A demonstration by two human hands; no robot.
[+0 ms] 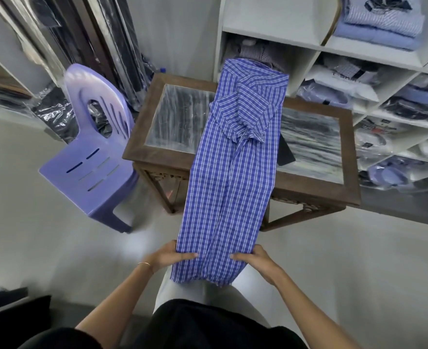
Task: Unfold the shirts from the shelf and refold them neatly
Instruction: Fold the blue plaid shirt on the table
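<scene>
Hands, left [168, 256] & right [257, 260], grip long plaid shirt [230, 177] hem.

The fingers of the left hand [168, 255] and right hand [254, 258] are hiding under the shirt [230, 172]. Beyond the grip, the shirt is covering the middle of the table [142, 117]. Both elbows are running off the bottom edge.

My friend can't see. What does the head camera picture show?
Two hands, left hand and right hand, grip the bottom hem of a blue checked shirt lying lengthwise across a glass-topped wooden table. A purple plastic chair stands left.
</scene>
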